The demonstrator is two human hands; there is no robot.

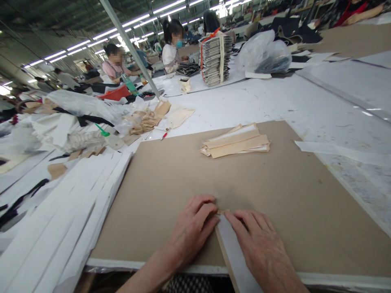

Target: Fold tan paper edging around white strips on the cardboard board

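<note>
My left hand [195, 228] is closed at the far end of a long tan strip with a white layer on it [236, 254], its fingertips pinching the left edge. On the strip's right side lies my right hand [261, 240], fingers bent and fingertips pressing near the same end. Both hands rest over a brown board [165, 175]; the strip runs back toward me past the board's front edge. Farther up the board sits a loose pile of tan and white strips [236, 140], touched by neither hand.
Long white strips [76, 211] are stacked left of the board. A glue bottle with a green nozzle [111, 138], tan scraps [145, 120] and a red pen [164, 134] lie beyond. A tied bundle [215, 59] and plastic bag [265, 53] stand farther back; people work behind.
</note>
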